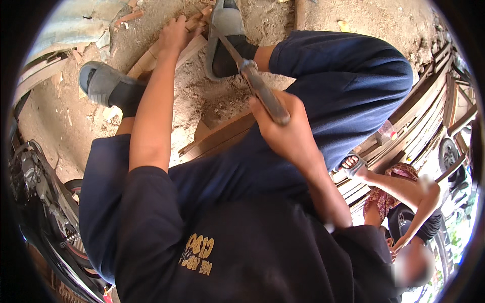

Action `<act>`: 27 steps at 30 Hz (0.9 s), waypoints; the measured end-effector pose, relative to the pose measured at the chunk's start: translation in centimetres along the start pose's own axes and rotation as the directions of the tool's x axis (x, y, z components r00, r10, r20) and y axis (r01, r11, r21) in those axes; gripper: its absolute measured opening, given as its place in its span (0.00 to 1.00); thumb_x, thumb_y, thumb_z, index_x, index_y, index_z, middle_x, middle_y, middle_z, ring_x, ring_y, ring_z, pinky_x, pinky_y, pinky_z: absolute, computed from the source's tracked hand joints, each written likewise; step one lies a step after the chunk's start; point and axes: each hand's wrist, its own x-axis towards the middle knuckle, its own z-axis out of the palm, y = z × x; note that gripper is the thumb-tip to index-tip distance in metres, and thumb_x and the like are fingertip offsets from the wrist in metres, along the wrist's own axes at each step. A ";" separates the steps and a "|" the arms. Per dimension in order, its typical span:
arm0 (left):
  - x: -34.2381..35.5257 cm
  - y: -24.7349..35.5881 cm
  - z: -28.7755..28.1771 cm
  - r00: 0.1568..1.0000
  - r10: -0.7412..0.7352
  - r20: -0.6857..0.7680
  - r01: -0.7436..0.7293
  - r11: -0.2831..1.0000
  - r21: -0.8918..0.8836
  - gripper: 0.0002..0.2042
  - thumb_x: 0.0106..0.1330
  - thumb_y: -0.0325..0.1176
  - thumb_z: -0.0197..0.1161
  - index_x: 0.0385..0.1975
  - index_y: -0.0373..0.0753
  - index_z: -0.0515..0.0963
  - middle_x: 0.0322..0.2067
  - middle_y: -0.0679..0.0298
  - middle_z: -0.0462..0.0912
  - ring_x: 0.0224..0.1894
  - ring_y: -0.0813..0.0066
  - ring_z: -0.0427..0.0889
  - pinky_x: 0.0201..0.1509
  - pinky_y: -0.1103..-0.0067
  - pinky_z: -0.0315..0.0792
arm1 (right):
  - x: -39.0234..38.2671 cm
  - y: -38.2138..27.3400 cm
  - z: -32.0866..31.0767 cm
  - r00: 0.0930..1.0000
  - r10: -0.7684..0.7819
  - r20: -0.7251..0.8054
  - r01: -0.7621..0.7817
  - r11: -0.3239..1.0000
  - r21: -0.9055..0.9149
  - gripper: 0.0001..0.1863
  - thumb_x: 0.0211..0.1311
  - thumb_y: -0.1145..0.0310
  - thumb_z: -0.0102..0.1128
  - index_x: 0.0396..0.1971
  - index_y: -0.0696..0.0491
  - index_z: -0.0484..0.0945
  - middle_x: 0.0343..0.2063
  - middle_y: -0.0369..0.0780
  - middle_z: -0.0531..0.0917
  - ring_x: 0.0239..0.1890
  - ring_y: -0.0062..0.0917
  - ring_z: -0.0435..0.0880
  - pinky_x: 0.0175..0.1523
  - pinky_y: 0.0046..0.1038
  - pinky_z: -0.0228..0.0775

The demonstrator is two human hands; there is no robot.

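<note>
My right hand [288, 126] is closed round the wooden handle of a long-bladed knife [262, 93]. A metal collar joins the handle to a narrow blade, which slants up and left past my right sandal [227, 30]. My left hand [173, 36] is down by the ground, its fingers bent over a piece of wood [147, 61] lying between my feet. The blade's tip is close to the wood's far end; whether they touch I cannot tell. Part of the wood is hidden by my left forearm.
Wood chips litter the dirt floor, and a plank [222, 135] lies beneath my legs. A corrugated sheet [70, 25] is at far left, a motorcycle [50, 202] at left. Stacked slats [409, 108], a plastic bottle [388, 131] and a seated person [404, 202] are at right.
</note>
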 end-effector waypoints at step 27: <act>0.0 -0.8 -1.0 0.999 -0.032 0.006 0.032 0.999 0.003 0.31 0.63 0.64 0.62 0.49 0.39 0.75 0.49 0.45 0.80 0.53 0.43 0.81 0.53 0.56 0.78 | -4.5 -0.9 -2.0 0.998 0.058 -0.033 -0.057 0.997 0.053 0.07 0.65 0.73 0.61 0.31 0.62 0.77 0.20 0.51 0.79 0.22 0.33 0.80 0.32 0.36 0.70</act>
